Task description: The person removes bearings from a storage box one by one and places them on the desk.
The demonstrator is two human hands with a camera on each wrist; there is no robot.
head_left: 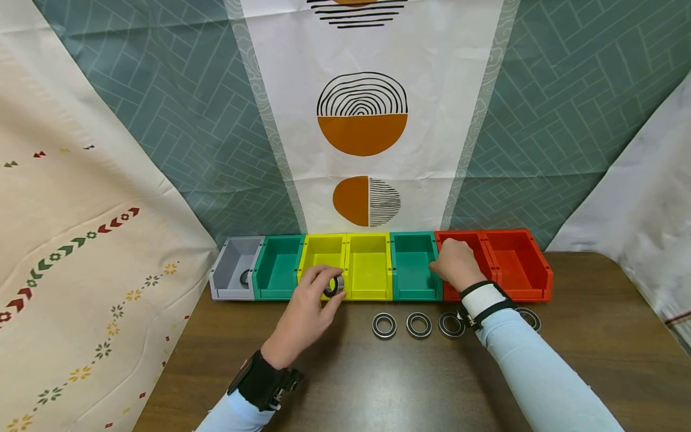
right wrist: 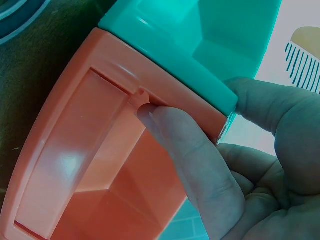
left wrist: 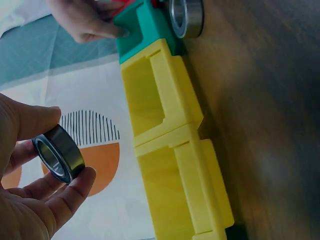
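My left hand [head_left: 306,313] pinches a ball bearing [left wrist: 70,149] between thumb and fingertips, tilted on its edge, in front of the left yellow bin [head_left: 323,246]. At the row's right part, my right hand [head_left: 457,264] grips the adjoining side walls of a green bin [head_left: 414,255] and a red bin [right wrist: 125,200]. In the right wrist view one finger reaches inside the red bin, and another digit presses the green wall. Several more bearings [head_left: 375,326] lie flat on the table before the bins, one partly hidden by my right wrist.
A grey bin [head_left: 232,258] at the left end holds a bearing [head_left: 245,278]. Beside it stand another green bin [head_left: 278,264] and, further along, a second yellow bin [head_left: 369,264]. Another red bin [head_left: 513,258] ends the row. Patterned cloth [head_left: 216,120] hangs behind the wooden table [head_left: 372,384].
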